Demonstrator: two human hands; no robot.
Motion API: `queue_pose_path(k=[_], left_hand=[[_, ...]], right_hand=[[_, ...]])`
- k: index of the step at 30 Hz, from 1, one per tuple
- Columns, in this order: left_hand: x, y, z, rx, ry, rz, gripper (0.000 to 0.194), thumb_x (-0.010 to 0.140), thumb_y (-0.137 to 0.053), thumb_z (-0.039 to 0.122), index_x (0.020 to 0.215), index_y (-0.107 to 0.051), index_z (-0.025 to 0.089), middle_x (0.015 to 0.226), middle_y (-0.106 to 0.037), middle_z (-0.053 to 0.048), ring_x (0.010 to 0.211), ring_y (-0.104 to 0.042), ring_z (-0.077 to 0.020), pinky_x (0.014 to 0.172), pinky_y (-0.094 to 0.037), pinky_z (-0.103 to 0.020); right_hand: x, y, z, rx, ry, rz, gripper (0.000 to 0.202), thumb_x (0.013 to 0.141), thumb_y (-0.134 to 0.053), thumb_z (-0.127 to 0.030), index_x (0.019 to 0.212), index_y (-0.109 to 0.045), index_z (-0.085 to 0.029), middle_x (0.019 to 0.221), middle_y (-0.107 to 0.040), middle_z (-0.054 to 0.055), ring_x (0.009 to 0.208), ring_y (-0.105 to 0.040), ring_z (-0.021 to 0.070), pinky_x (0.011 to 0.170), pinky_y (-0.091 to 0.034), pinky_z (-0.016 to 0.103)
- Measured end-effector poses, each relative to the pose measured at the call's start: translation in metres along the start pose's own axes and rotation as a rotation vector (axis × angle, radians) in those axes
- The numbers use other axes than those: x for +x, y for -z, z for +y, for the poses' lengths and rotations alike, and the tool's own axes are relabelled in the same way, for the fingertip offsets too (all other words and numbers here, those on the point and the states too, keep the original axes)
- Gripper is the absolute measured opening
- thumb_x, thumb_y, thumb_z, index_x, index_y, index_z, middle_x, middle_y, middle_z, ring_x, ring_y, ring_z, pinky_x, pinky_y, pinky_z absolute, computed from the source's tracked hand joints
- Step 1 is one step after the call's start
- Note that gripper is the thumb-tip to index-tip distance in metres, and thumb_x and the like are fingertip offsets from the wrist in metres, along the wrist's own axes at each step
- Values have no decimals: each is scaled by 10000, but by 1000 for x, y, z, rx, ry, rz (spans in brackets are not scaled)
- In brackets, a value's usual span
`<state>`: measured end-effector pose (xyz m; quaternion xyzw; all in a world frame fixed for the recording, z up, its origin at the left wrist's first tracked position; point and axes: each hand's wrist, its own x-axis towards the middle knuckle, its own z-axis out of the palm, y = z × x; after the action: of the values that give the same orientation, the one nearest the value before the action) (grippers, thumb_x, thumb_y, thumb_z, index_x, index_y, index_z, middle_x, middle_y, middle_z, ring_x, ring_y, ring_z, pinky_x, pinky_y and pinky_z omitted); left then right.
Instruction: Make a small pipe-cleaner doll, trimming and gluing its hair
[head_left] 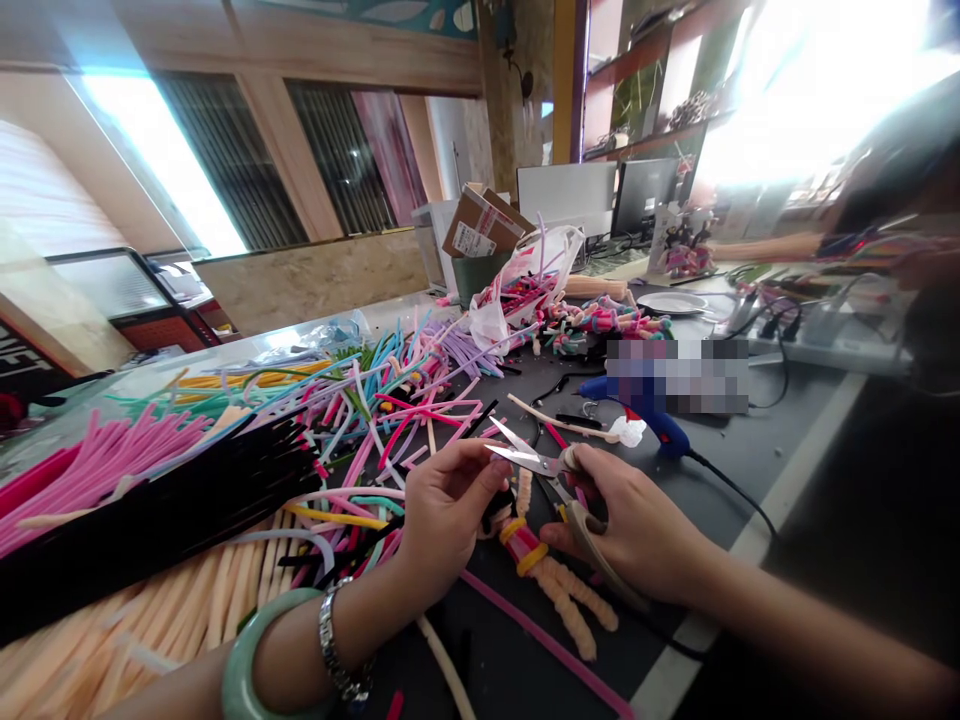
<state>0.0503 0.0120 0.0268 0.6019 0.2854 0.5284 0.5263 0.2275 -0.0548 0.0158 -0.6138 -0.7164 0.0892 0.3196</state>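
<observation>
My right hand (pixel 626 520) grips a pair of scissors (pixel 551 468) by its handles, and the blades stand apart. Their tips point left, right at the fingers of my left hand (pixel 450 505). Thumb and forefinger of that hand are pinched together; what lies between them is too small to make out. Just below, a pipe-cleaner doll (pixel 523 543) with black at the head, a pink and yellow body and peach limbs lies on the dark table top (pixel 525 660), its head partly hidden by my left hand.
Loose coloured pipe cleaners (pixel 405 390) cover the left side, with black bundles (pixel 172 510) and peach bundles (pixel 225 590) nearest me. A blue glue gun (pixel 660 420) with its cable lies at right. Farther back are finished dolls (pixel 600 320), a plastic bag (pixel 491 325) and a white plate (pixel 671 303). Another person (pixel 900 170) sits at right.
</observation>
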Motion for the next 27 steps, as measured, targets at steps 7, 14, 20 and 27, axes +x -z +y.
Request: queue_pose_path(k=[7,14,20,27], left_hand=[[0,3,-2,-26,-25,-32,125,714,-737,209,812,-675,165,726,-679,-7,610,-610,-101,603,-507,-207],[0,3,-2,-70,9,-48,105,713,-739,184,779,-662,155,704,-688,-10,600,-635,-112,596,-522,-217],[0,5,-4,-94,38,-46,82,721,-734,169,785,-685,156,686,-705,-10,600,-661,-118,579,-520,-203],[0,7,-8,-144,42,-81,71,738,-724,181,791,-678,165,666,-690,6,591,-667,-123,576,-524,-210]], right_hand=[[-2,0,-1,-35,9,-30,328,723,-651,-404,898,-458,-204,862,-578,42,754,-548,210,668,-439,329],[-2,0,-2,-29,12,-46,321,724,-651,-399,893,-458,-207,862,-579,45,756,-540,211,666,-430,324],[-2,0,-1,-22,14,-49,308,726,-652,-395,875,-452,-214,851,-570,37,758,-527,209,664,-413,313],[-1,-1,1,-13,18,-24,298,715,-662,-389,840,-454,-218,793,-553,15,702,-511,189,627,-386,286]])
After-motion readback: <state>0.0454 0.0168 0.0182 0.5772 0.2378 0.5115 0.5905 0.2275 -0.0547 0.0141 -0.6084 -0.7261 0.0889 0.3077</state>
